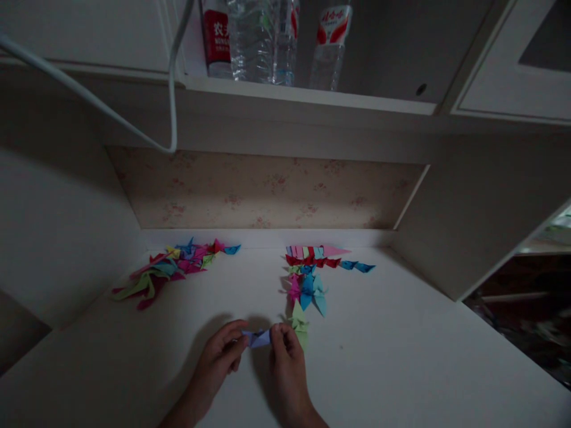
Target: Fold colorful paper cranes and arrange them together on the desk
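Note:
My left hand (222, 352) and my right hand (285, 356) meet low in the middle of the white desk (401, 356). Both pinch a small lavender folded paper (259, 338) between their fingertips, left hand on its left end, right hand on its right end. Just beyond my right hand lies a green folded paper piece (300, 324). Behind it stands a cluster of pink, blue and green folded paper figures (307, 288).
A heap of many-coloured folded papers (172, 267) lies at the back left. Flat coloured paper sheets (312, 252) and red and blue folded pieces (357, 266) lie at the back centre. Water bottles (263, 38) stand on the shelf above. A white cable (172, 89) hangs at upper left.

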Demonstrator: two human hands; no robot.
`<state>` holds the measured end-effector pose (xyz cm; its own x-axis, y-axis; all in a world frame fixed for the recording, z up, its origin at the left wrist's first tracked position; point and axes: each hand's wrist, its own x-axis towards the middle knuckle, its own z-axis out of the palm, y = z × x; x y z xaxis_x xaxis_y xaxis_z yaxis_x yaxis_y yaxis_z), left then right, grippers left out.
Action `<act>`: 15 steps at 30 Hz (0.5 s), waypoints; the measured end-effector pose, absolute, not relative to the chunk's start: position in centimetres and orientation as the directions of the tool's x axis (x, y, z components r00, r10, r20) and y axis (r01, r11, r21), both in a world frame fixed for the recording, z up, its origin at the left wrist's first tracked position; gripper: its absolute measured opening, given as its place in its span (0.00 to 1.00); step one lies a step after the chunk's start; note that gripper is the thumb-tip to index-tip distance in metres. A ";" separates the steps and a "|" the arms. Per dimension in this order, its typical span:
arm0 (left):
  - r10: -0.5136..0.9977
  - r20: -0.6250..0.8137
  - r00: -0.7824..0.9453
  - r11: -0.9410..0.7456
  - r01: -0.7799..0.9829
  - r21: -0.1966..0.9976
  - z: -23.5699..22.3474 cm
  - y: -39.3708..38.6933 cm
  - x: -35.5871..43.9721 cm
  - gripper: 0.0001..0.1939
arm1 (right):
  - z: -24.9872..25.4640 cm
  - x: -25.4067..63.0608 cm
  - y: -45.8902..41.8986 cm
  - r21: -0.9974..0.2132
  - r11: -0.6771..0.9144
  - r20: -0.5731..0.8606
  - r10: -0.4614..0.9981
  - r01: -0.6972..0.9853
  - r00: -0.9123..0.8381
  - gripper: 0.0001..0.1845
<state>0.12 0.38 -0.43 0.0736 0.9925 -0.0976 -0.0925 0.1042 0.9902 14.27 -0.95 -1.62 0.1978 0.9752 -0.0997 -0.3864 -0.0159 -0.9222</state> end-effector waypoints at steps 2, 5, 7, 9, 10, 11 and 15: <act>0.992 -0.104 0.078 0.111 -0.105 0.988 -0.2 0.3 0.1 0.20 | -1.7 14.3 -1.0 -0.921 -0.032 -0.116 0.974 -0.388 0.194 0.19; 0.990 -0.114 0.085 0.123 -0.108 0.987 0.2 0.2 0.0 0.20 | -1.4 14.2 -1.1 -0.917 -0.034 -0.122 0.972 -0.397 0.200 0.19; 0.988 -0.124 0.087 0.133 -0.107 0.985 0.2 0.2 0.0 0.21 | -1.2 14.2 -1.1 -0.904 -0.030 -0.127 0.971 -0.425 0.202 0.18; 0.987 -0.135 0.086 0.143 -0.098 0.985 0.2 0.2 0.1 0.20 | -1.0 14.1 -1.1 -0.891 -0.038 -0.140 0.971 -0.452 0.196 0.19; 0.987 -0.138 0.087 0.146 -0.088 0.985 0.2 0.2 0.1 0.20 | -1.0 14.1 -1.1 -0.888 -0.042 -0.145 0.970 -0.457 0.194 0.19; 0.986 -0.140 0.088 0.146 -0.075 0.986 0.2 0.2 0.2 0.20 | -0.9 14.1 -1.1 -0.889 -0.041 -0.146 0.970 -0.456 0.196 0.19; 0.986 -0.114 0.126 0.114 0.003 0.993 0.0 0.2 0.5 0.20 | -0.9 14.2 -1.1 -0.928 0.029 -0.071 0.965 -0.371 0.253 0.18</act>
